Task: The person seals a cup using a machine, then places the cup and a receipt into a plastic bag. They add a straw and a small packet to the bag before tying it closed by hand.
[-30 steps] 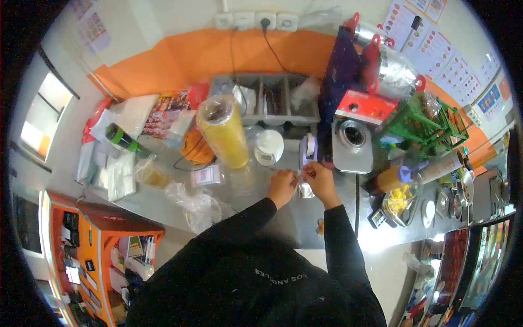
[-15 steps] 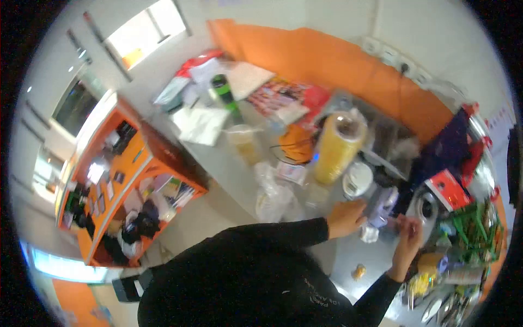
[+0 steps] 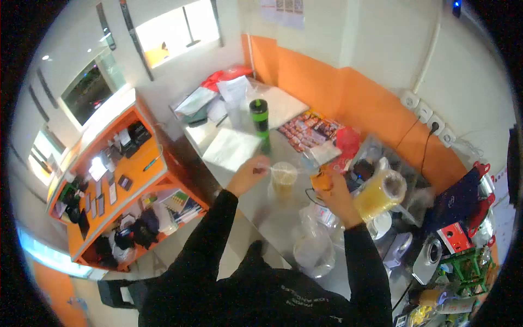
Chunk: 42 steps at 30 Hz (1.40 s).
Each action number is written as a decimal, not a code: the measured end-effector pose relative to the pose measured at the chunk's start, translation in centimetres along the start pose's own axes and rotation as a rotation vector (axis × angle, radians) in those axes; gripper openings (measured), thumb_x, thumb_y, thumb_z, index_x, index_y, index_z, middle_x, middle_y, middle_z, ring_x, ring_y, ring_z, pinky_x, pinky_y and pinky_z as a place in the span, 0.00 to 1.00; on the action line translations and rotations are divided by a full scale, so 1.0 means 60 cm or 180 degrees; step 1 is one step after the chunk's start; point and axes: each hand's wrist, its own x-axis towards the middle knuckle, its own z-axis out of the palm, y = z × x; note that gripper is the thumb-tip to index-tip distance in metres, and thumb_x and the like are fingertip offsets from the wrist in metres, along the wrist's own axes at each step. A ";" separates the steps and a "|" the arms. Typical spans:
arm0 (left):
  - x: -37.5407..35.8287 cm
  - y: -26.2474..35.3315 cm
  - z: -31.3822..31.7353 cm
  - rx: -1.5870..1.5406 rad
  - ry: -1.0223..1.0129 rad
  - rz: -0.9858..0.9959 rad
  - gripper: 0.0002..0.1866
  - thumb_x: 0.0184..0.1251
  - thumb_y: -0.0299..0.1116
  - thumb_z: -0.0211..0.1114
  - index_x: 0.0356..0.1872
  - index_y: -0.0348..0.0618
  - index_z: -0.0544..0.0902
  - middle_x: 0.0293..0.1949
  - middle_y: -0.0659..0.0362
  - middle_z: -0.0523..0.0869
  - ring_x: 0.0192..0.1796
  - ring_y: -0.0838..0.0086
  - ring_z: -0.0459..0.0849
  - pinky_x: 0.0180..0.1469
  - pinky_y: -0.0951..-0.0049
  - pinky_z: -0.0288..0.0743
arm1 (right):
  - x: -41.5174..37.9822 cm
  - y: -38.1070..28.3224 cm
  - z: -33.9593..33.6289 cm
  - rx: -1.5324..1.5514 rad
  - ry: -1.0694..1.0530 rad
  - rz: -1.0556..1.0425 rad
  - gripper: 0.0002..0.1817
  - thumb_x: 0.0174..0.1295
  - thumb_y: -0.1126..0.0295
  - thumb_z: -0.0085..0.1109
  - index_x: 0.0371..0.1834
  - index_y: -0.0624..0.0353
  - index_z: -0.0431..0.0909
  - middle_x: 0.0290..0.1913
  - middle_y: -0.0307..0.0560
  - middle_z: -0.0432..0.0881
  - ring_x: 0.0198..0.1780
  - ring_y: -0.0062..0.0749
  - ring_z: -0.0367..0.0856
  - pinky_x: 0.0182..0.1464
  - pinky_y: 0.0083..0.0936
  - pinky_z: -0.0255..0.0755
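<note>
My left hand is over the metal table, left of a clear cup with tan contents. Its fingers are closed, with a small dark spot at the tips; what they hold is too small to name. On the cup's other side is my right hand, fingers bent together over an orange cloth-like item. Whether it grips that item is unclear. Something thin and transparent shows faintly above the cup between both hands. Beyond my left hand stands a green and black tumbler.
White paper lies at the left, printed sheets behind. A yellow film roll, clear plastic bags, a purple device and a green basket are rightward. An orange shelf stands across the floor.
Both hands have left the purple device and white lid area and moved left to either side of the cup. The view has shifted, showing more wall.
</note>
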 end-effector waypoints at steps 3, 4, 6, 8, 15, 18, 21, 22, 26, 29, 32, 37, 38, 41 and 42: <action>0.034 -0.014 -0.013 -0.0189 -0.0322 -0.0072 0.11 0.65 0.29 0.67 0.47 0.41 0.81 0.41 0.60 0.85 0.44 0.76 0.84 0.49 0.74 0.79 | 0.073 0.010 0.051 -0.0374 -0.0383 0.0389 0.24 0.51 0.65 0.71 0.51 0.60 0.78 0.41 0.49 0.81 0.47 0.42 0.79 0.49 0.34 0.73; 0.040 -0.016 -0.019 -0.0265 -0.0429 -0.0085 0.11 0.65 0.29 0.67 0.47 0.41 0.81 0.40 0.60 0.85 0.44 0.76 0.84 0.49 0.74 0.79 | 0.083 0.015 0.065 -0.0436 -0.0606 0.0675 0.23 0.50 0.64 0.72 0.49 0.59 0.79 0.39 0.47 0.82 0.45 0.40 0.80 0.47 0.35 0.73; 0.054 -0.031 -0.030 -0.0299 -0.0630 -0.0050 0.11 0.65 0.29 0.67 0.46 0.41 0.81 0.38 0.60 0.85 0.43 0.76 0.84 0.49 0.73 0.79 | 0.096 0.019 0.081 -0.0445 -0.0733 0.0851 0.18 0.52 0.64 0.71 0.45 0.58 0.81 0.35 0.44 0.82 0.41 0.36 0.81 0.44 0.34 0.74; 0.065 -0.042 -0.041 -0.0196 -0.0830 0.0054 0.10 0.64 0.30 0.68 0.45 0.41 0.81 0.38 0.59 0.85 0.42 0.76 0.84 0.48 0.73 0.79 | 0.094 0.023 0.094 -0.0224 -0.0806 0.1055 0.14 0.55 0.65 0.69 0.42 0.58 0.83 0.33 0.43 0.82 0.37 0.33 0.80 0.42 0.33 0.74; 0.119 -0.045 -0.057 -0.0668 -0.1628 0.0133 0.10 0.68 0.34 0.65 0.46 0.41 0.79 0.38 0.61 0.84 0.44 0.76 0.82 0.50 0.73 0.76 | 0.078 0.018 0.104 -0.0098 -0.0570 0.1255 0.11 0.66 0.64 0.60 0.41 0.61 0.81 0.33 0.45 0.82 0.35 0.31 0.80 0.39 0.29 0.73; 0.129 -0.052 -0.033 -0.2429 -0.1736 -0.0639 0.11 0.71 0.33 0.61 0.50 0.42 0.77 0.39 0.61 0.83 0.44 0.76 0.80 0.50 0.73 0.74 | 0.078 0.006 0.122 0.0269 -0.0262 0.1319 0.11 0.67 0.64 0.58 0.42 0.61 0.82 0.33 0.44 0.82 0.34 0.33 0.79 0.39 0.29 0.73; 0.124 -0.036 0.000 -0.3217 -0.1967 -0.1161 0.13 0.73 0.32 0.59 0.55 0.43 0.73 0.45 0.61 0.80 0.46 0.76 0.78 0.51 0.73 0.74 | 0.103 -0.076 0.130 0.1001 -0.0084 0.2226 0.13 0.68 0.63 0.55 0.42 0.62 0.82 0.33 0.47 0.82 0.33 0.36 0.79 0.38 0.29 0.73; 0.120 -0.023 0.005 -0.2973 -0.2037 -0.1106 0.14 0.73 0.31 0.58 0.57 0.42 0.72 0.48 0.61 0.79 0.47 0.76 0.77 0.52 0.73 0.74 | 0.112 -0.104 0.133 0.1306 -0.0036 0.2651 0.13 0.69 0.63 0.54 0.42 0.62 0.82 0.33 0.48 0.82 0.33 0.37 0.79 0.38 0.29 0.73; 0.102 0.038 0.016 -0.1639 -0.1581 0.0060 0.15 0.72 0.28 0.58 0.57 0.42 0.71 0.49 0.59 0.79 0.47 0.76 0.77 0.53 0.75 0.73 | 0.108 -0.110 0.150 0.0159 0.0003 0.1750 0.15 0.69 0.61 0.55 0.40 0.63 0.81 0.30 0.47 0.81 0.33 0.29 0.79 0.37 0.29 0.71; 0.101 0.061 0.025 -0.0874 -0.1680 0.0443 0.14 0.71 0.26 0.57 0.56 0.43 0.73 0.48 0.58 0.81 0.45 0.76 0.78 0.52 0.74 0.74 | 0.109 -0.142 0.135 -0.0112 -0.0018 0.1573 0.14 0.67 0.61 0.56 0.44 0.61 0.81 0.33 0.54 0.82 0.35 0.37 0.82 0.40 0.33 0.74; 0.117 0.025 0.044 -0.0719 -0.1692 0.1047 0.14 0.70 0.27 0.57 0.56 0.44 0.74 0.46 0.59 0.82 0.44 0.77 0.79 0.49 0.74 0.74 | 0.099 -0.161 0.104 -0.0250 0.0099 0.1735 0.12 0.67 0.62 0.60 0.45 0.59 0.81 0.34 0.45 0.82 0.35 0.31 0.80 0.39 0.30 0.72; 0.151 0.066 0.002 -0.1100 -0.3001 -0.0103 0.16 0.67 0.26 0.59 0.55 0.41 0.73 0.31 0.60 0.83 0.34 0.81 0.77 0.40 0.78 0.72 | 0.003 -0.218 -0.024 -0.1125 0.0881 0.2051 0.17 0.61 0.63 0.66 0.49 0.59 0.80 0.38 0.49 0.79 0.39 0.37 0.79 0.42 0.31 0.73; 0.157 0.067 0.002 -0.1236 -0.3329 -0.0380 0.16 0.68 0.26 0.59 0.56 0.42 0.73 0.32 0.60 0.84 0.33 0.82 0.77 0.39 0.79 0.72 | -0.021 -0.237 -0.050 -0.1172 0.0694 0.2524 0.18 0.60 0.61 0.67 0.49 0.59 0.80 0.39 0.50 0.80 0.42 0.40 0.79 0.45 0.33 0.74; 0.160 0.079 0.013 -0.1691 -0.3571 -0.0889 0.18 0.70 0.26 0.58 0.59 0.44 0.70 0.39 0.56 0.87 0.33 0.84 0.76 0.38 0.81 0.72 | -0.100 -0.245 -0.065 -0.1205 -0.0019 0.3248 0.24 0.57 0.54 0.70 0.49 0.60 0.79 0.43 0.54 0.81 0.45 0.46 0.80 0.48 0.37 0.74; 0.157 0.087 0.014 -0.1719 -0.3625 -0.0804 0.18 0.71 0.27 0.57 0.60 0.45 0.69 0.41 0.55 0.88 0.33 0.85 0.76 0.38 0.82 0.72 | -0.129 -0.237 -0.052 -0.1194 -0.0284 0.3362 0.26 0.55 0.52 0.71 0.49 0.60 0.79 0.44 0.56 0.81 0.46 0.48 0.80 0.49 0.38 0.74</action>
